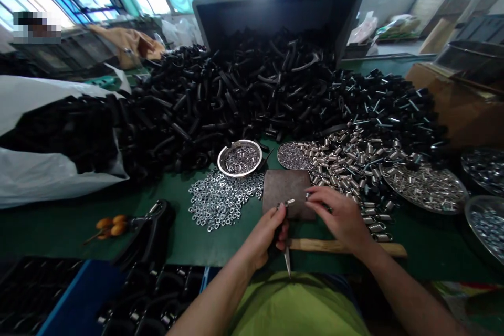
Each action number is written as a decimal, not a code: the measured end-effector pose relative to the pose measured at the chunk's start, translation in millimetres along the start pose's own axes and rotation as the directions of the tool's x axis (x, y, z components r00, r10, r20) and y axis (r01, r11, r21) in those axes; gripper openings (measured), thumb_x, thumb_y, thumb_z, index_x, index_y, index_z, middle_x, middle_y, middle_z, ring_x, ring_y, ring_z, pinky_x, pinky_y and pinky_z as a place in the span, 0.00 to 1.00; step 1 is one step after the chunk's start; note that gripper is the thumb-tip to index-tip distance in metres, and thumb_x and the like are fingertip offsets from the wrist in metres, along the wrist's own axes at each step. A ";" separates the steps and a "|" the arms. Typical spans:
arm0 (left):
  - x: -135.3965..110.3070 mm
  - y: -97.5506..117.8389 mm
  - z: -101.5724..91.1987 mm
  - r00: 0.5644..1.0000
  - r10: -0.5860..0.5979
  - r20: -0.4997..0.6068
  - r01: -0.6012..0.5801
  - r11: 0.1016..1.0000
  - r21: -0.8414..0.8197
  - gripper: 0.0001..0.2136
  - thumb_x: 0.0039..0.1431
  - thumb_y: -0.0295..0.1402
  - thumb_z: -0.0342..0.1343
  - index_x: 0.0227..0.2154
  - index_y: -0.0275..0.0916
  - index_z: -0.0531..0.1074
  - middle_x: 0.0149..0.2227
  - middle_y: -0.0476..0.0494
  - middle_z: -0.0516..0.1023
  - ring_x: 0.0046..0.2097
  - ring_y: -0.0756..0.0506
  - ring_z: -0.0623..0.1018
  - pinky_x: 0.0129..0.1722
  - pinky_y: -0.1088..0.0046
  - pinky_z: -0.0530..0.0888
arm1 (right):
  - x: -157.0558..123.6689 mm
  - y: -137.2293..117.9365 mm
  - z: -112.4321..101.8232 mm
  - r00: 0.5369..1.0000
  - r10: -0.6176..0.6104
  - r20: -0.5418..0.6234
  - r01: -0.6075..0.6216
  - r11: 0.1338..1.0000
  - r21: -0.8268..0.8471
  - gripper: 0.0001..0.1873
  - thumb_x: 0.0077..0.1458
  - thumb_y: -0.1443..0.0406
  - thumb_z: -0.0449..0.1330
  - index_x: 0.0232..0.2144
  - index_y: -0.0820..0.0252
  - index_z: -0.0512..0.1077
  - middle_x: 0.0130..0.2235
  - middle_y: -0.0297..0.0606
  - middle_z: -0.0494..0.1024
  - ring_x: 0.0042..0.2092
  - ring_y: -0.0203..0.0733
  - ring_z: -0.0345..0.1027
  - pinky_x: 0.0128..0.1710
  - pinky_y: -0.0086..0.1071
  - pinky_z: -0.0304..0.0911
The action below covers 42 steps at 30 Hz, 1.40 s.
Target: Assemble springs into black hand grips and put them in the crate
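Note:
My left hand [264,236] is closed around a dark part that is mostly hidden in the fist. A small coil spring [290,202] sticks out at its top, and a pointed metal piece [287,262] juts out below. To the right, my right hand [340,215] pinches a small shiny metal piece [307,196] between thumb and fingertips; its exact kind is too small to tell. Both hands are over a flat brown metal block [281,184]. Under them, a wooden handle [346,246] lies crosswise near the table's front edge.
Loose nuts [218,202] lie left of the block, below a round metal bowl [240,173] of small parts. Springs [342,160] are heaped to the right, near a metal tray [459,207]. Behind, black curved parts [236,89] spill from a grey bin [275,5]. Orange fruits [118,228] lie left.

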<state>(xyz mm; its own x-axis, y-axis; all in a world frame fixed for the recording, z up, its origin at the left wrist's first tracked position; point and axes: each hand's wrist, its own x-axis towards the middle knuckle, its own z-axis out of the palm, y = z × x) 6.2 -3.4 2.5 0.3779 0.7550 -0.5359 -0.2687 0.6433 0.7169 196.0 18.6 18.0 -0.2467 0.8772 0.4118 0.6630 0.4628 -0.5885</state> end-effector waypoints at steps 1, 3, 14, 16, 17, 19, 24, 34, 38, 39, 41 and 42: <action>1.6 -0.1 2.3 0.999 -0.026 0.021 0.027 0.999 -0.036 0.24 0.51 0.57 0.50 0.32 0.37 0.63 0.24 0.54 0.59 0.21 0.56 0.56 0.16 0.83 0.51 | -0.5 -11.5 1.6 0.999 -0.038 0.012 0.037 0.999 0.038 0.05 0.56 0.69 0.55 0.35 0.57 0.70 0.41 0.38 0.76 0.42 0.40 0.71 0.43 0.34 0.66; 4.6 -1.3 6.0 0.997 -0.057 0.053 0.062 0.994 -0.085 0.26 0.51 0.59 0.48 0.32 0.36 0.64 0.24 0.53 0.60 0.21 0.56 0.57 0.16 0.84 0.51 | -1.8 -29.9 5.9 0.995 -0.097 0.026 0.096 0.994 0.059 0.10 0.56 0.70 0.55 0.41 0.58 0.68 0.40 0.39 0.76 0.40 0.39 0.71 0.40 0.33 0.67; 0.5 -2.1 9.4 0.993 -0.082 0.090 0.091 0.990 -0.107 0.20 0.52 0.52 0.54 0.30 0.38 0.62 0.24 0.54 0.59 0.21 0.57 0.56 0.16 0.85 0.48 | -10.7 -35.0 15.8 0.989 -0.069 0.127 0.056 0.993 0.101 0.21 0.55 0.72 0.54 0.51 0.55 0.61 0.45 0.41 0.75 0.45 0.41 0.71 0.45 0.36 0.68; -1.9 -0.3 11.7 0.993 -0.079 0.086 0.087 0.992 -0.091 0.19 0.52 0.51 0.54 0.30 0.38 0.62 0.24 0.54 0.59 0.21 0.57 0.56 0.17 0.85 0.48 | -11.8 -35.4 17.1 0.993 -0.037 0.115 0.019 0.988 0.150 0.20 0.55 0.72 0.54 0.50 0.54 0.62 0.45 0.40 0.76 0.44 0.41 0.72 0.44 0.36 0.68; -2.9 0.2 13.1 0.996 -0.059 0.072 0.064 0.995 -0.077 0.19 0.53 0.51 0.53 0.30 0.38 0.62 0.24 0.54 0.58 0.21 0.57 0.56 0.17 0.85 0.48 | -12.1 -36.3 17.8 0.994 -0.027 0.108 0.010 0.987 0.162 0.20 0.55 0.72 0.54 0.50 0.54 0.62 0.45 0.40 0.76 0.44 0.41 0.72 0.44 0.36 0.68; -4.3 0.6 15.5 0.999 -0.005 0.035 0.006 1.000 -0.022 0.19 0.52 0.51 0.53 0.30 0.39 0.62 0.22 0.55 0.57 0.20 0.57 0.56 0.16 0.84 0.48 | -12.2 -38.6 18.3 0.995 -0.020 0.095 0.003 0.985 0.172 0.19 0.55 0.71 0.55 0.49 0.54 0.63 0.44 0.40 0.76 0.44 0.41 0.72 0.45 0.36 0.68; -2.4 2.3 11.1 0.999 -0.046 -0.018 0.047 0.997 0.064 0.21 0.51 0.53 0.53 0.30 0.37 0.63 0.19 0.57 0.56 0.18 0.58 0.52 0.15 0.83 0.45 | 4.1 -25.4 3.2 0.981 -0.047 0.190 0.016 0.987 0.161 0.11 0.55 0.67 0.57 0.43 0.56 0.70 0.41 0.36 0.78 0.43 0.38 0.71 0.44 0.32 0.66; 9.5 7.0 -12.1 0.997 -0.069 -0.017 0.062 0.956 -0.286 0.23 0.51 0.54 0.53 0.32 0.35 0.64 0.20 0.57 0.55 0.19 0.58 0.51 0.15 0.84 0.45 | 81.6 122.5 -81.7 0.916 0.401 -0.020 -0.314 0.683 -0.660 0.13 0.57 0.63 0.54 0.40 0.62 0.74 0.42 0.47 0.75 0.47 0.49 0.65 0.43 0.38 0.60; 10.2 9.1 -7.9 0.998 -0.070 -0.010 0.062 0.934 -0.351 0.27 0.50 0.58 0.49 0.32 0.34 0.65 0.21 0.55 0.57 0.19 0.58 0.55 0.16 0.84 0.49 | 89.8 137.1 -77.5 0.900 0.433 0.045 -0.283 0.659 -0.697 0.15 0.55 0.60 0.55 0.43 0.58 0.73 0.45 0.43 0.75 0.49 0.48 0.64 0.42 0.36 0.60; 10.2 9.4 -6.7 0.997 -0.072 -0.016 0.061 0.932 -0.356 0.27 0.50 0.59 0.48 0.32 0.35 0.65 0.21 0.54 0.58 0.19 0.57 0.56 0.16 0.83 0.50 | 91.1 137.0 -74.6 0.897 0.439 0.057 -0.276 0.655 -0.703 0.15 0.55 0.59 0.55 0.43 0.58 0.73 0.45 0.43 0.74 0.49 0.49 0.64 0.41 0.36 0.60; 10.0 9.8 -4.9 0.997 -0.074 -0.029 0.059 0.933 -0.354 0.28 0.50 0.60 0.48 0.32 0.35 0.65 0.21 0.54 0.59 0.19 0.57 0.57 0.15 0.83 0.51 | 93.7 135.6 -69.7 0.891 0.448 0.071 -0.268 0.645 -0.715 0.16 0.55 0.58 0.55 0.44 0.57 0.72 0.46 0.43 0.74 0.50 0.48 0.63 0.41 0.36 0.60; 10.0 9.8 -4.4 0.997 -0.076 -0.033 0.059 0.934 -0.351 0.28 0.50 0.60 0.48 0.31 0.35 0.66 0.22 0.54 0.60 0.19 0.57 0.57 0.15 0.83 0.51 | 95.0 134.8 -68.2 0.888 0.453 0.076 -0.265 0.641 -0.721 0.16 0.55 0.58 0.55 0.44 0.56 0.72 0.46 0.42 0.73 0.50 0.48 0.63 0.41 0.36 0.59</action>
<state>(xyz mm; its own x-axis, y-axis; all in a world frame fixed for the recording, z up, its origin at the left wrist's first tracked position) 3.4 11.1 2.2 0.3675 0.7080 -0.6031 -0.5399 0.6904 0.4815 310.2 155.6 25.2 0.0274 0.9986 0.0460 0.9995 -0.0281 0.0153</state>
